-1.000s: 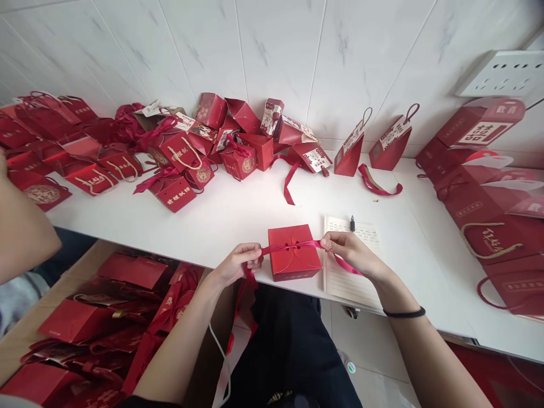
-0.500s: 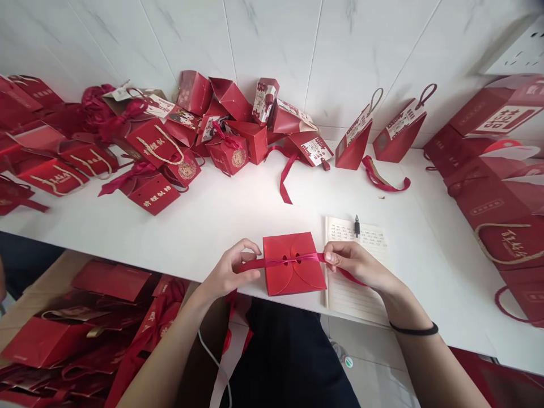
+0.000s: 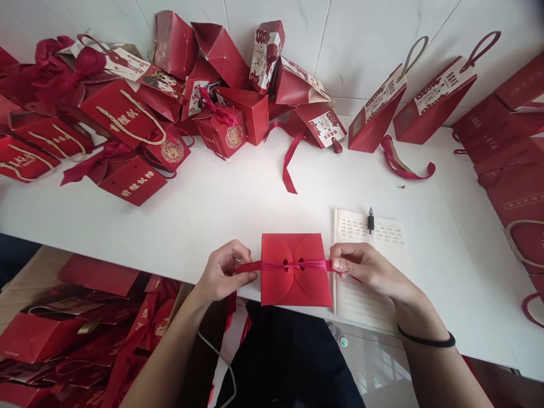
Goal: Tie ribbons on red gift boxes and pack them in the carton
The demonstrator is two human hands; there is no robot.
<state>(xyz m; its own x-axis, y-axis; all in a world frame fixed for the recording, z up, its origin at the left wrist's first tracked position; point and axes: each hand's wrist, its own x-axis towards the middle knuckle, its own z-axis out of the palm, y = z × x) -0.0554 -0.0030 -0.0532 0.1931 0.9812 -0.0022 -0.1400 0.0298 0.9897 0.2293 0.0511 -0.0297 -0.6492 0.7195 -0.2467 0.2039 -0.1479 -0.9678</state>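
Red card box (image 3: 296,289) at the lower centre of the frame, flaps folded shut, sitting at the near edge of the worktop (image 3: 229,204). Pink ribbon (image 3: 315,264) crosses its top, over the two holes, and runs out to both sides. Right hand (image 3: 366,269): grip closed, thumb and forefinger pinching the ribbon just beside the box. Left hand (image 3: 221,273): thumb and forefinger tips somewhat apart, the ribbon running straight back between them; it seems held deeper in the hand, though the thumb hides the exact spot. Open notebook (image 3: 361,306) lies partly under the right hand, a pen (image 3: 371,221) at its top. Loose ribbon (image 3: 290,170) lies at upper centre, two upright boxes (image 3: 378,116) at upper right, piled boxes (image 3: 134,181) at upper left.
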